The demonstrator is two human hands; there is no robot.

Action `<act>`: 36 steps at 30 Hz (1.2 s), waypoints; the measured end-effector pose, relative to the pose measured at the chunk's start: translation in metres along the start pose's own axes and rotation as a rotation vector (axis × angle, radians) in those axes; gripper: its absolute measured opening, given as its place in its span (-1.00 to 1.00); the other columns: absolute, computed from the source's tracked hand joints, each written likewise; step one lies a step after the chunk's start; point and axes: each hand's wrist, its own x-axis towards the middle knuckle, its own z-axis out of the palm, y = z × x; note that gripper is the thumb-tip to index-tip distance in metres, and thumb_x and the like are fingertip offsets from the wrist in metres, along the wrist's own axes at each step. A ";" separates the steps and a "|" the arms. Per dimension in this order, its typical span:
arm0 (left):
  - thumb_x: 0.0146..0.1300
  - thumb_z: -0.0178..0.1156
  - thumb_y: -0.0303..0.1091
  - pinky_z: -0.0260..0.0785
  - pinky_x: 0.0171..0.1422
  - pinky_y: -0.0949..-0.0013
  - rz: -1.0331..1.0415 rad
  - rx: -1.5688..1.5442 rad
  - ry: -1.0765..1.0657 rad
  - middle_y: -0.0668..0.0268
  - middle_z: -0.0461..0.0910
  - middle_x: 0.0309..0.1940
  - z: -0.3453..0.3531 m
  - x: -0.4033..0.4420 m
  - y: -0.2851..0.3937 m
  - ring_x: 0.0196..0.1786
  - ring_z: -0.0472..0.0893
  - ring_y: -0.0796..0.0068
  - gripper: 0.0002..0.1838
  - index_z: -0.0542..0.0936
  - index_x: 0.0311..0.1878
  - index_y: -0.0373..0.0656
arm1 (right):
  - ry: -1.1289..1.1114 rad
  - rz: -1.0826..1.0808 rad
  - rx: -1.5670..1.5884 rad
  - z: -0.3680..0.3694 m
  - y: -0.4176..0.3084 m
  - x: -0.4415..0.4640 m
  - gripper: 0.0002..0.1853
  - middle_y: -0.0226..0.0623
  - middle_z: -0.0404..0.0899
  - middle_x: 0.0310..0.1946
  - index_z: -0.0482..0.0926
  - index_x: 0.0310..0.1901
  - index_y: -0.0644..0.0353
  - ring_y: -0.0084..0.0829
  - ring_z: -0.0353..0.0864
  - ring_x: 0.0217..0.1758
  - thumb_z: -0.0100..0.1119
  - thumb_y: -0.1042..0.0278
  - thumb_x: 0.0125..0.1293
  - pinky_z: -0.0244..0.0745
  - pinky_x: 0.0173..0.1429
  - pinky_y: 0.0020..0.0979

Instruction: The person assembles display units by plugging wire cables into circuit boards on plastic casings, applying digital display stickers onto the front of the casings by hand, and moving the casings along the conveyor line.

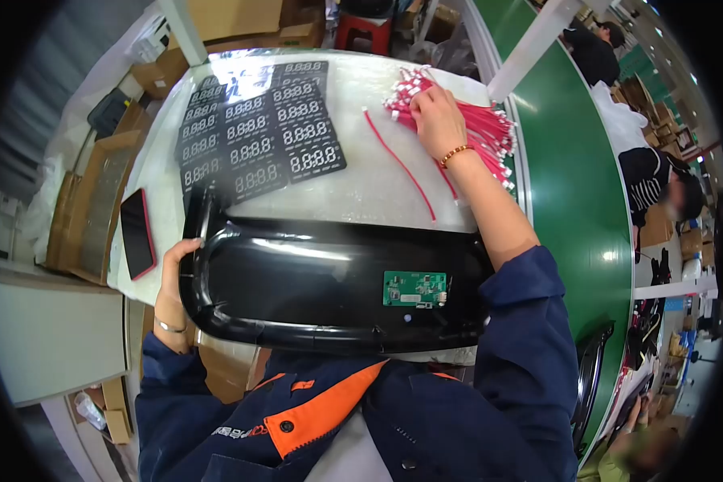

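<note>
A long black plastic housing (297,301) lies across the near edge of the table, hollow side up, in front of my body. Fixed inside its right part is a small green circuit board (414,288). My left hand (174,273) is closed around the housing's left end, its thumb over the rim. At the far right, my right hand (440,120) is pinched at the white connector ends of a bundle of red cables (490,132). The fingertips are partly hidden among the connectors. One loose red cable (400,166) lies left of the bundle.
Black display overlays (249,149) with white digits lie in overlapping rows at the back left. A phone (138,233) with a red edge rests on the left table edge. Right of the table runs a green conveyor surface (574,217); other people are beyond it.
</note>
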 end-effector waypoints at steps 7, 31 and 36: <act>0.26 0.16 -0.27 0.60 -0.06 0.39 0.013 -0.046 -0.060 0.11 0.74 -0.25 -0.004 -0.012 -0.003 -0.24 0.73 0.32 -0.66 0.67 -0.02 -0.32 | -0.060 0.125 0.139 0.038 -0.060 0.003 -0.82 -0.07 0.66 -0.24 0.63 -0.19 0.23 -0.02 0.62 -0.09 0.28 0.32 0.25 0.52 0.11 -0.15; 0.40 0.25 -0.31 0.52 -0.13 0.57 0.028 0.677 -0.707 0.28 0.73 -0.30 0.236 -0.010 -0.026 -0.25 0.68 0.64 -0.82 0.62 -0.15 -0.25 | -0.071 -0.190 0.575 -0.168 -0.086 -0.136 -0.89 -0.28 0.57 -0.35 0.65 -0.18 0.29 -0.47 0.56 -0.40 0.30 0.57 0.26 0.44 -0.29 -0.50; 0.31 0.32 -0.45 0.55 -0.06 0.56 0.194 0.828 -0.840 0.26 0.73 -0.29 0.234 0.001 -0.063 -0.21 0.69 0.61 -0.87 0.62 -0.17 -0.29 | -0.129 -0.068 0.590 -0.148 -0.088 -0.170 -0.89 -0.27 0.60 -0.40 0.66 -0.24 0.24 -0.31 0.60 -0.37 0.34 0.49 0.20 0.48 -0.27 -0.38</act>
